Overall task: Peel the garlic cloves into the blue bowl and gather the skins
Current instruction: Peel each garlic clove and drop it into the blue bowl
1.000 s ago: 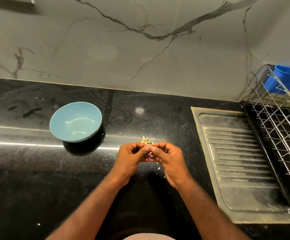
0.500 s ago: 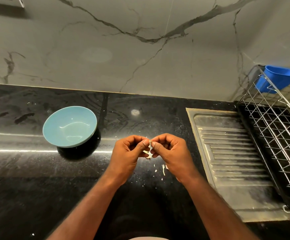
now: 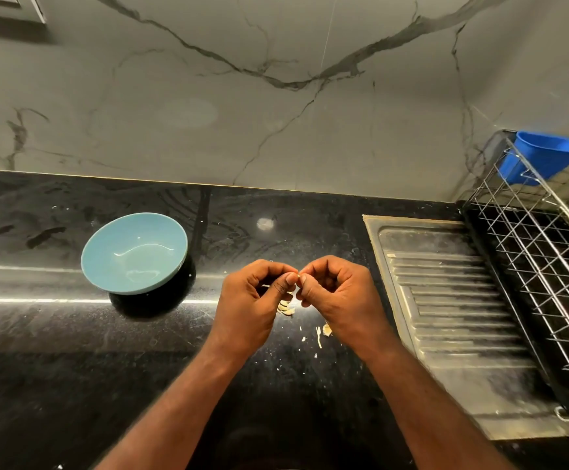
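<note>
The light blue bowl (image 3: 133, 252) stands on the black counter, left of my hands, and looks empty. My left hand (image 3: 252, 300) and my right hand (image 3: 337, 296) meet fingertip to fingertip above the counter, pinching a small garlic clove (image 3: 298, 276) of which only a pale sliver shows between the thumbs. Below the fingers lies a small heap of garlic skins (image 3: 286, 308), and a few more skin scraps (image 3: 322, 331) lie by my right wrist.
A steel sink drainboard (image 3: 446, 320) is set into the counter at the right. Beyond it stands a wire dish rack (image 3: 541, 259) with a blue plastic cup (image 3: 544, 157) hung on its far corner. A marble wall rises behind the black counter (image 3: 55, 351).
The view has shifted slightly. My hands stay pinched together on the clove; the white piece seen between the fingers half a second ago is now mostly hidden, and skins lie under them.
</note>
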